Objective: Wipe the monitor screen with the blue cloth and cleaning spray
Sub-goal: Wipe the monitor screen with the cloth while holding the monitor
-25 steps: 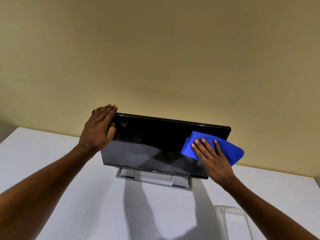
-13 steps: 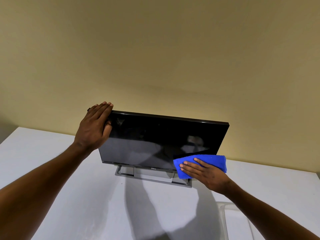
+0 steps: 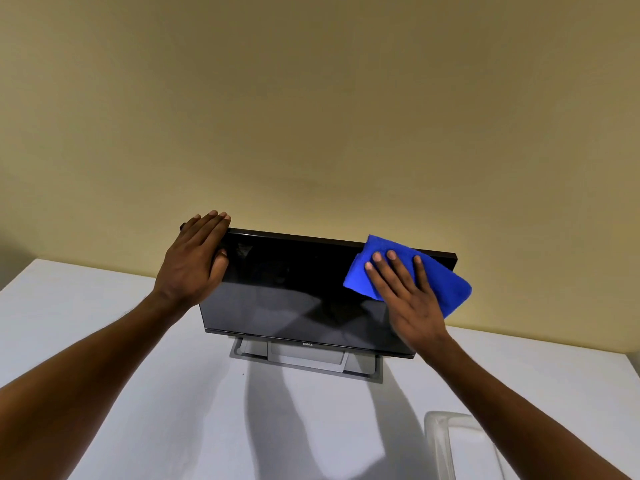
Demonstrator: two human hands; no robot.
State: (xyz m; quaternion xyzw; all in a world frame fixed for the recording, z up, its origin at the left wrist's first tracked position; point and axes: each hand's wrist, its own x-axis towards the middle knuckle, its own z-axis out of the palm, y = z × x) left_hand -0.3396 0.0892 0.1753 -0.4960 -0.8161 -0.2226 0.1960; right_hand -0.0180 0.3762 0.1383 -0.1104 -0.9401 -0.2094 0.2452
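Grip flat, fingers straight: right hand [image 3: 412, 303] presses blue cloth [image 3: 450, 289] against monitor screen [image 3: 294, 282] upper right; left hand [image 3: 194, 265] braces top-left corner. Stand [image 3: 306, 358] on tabletop [image 3: 69, 299].

Head view looks forward, slightly down, close over the monitor [image 3: 298, 289].

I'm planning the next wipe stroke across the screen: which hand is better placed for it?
Right. The right hand presses the blue cloth flat against the monitor near its upper right corner. The left hand rests on the upper left corner, bracing it, and touches no cloth.
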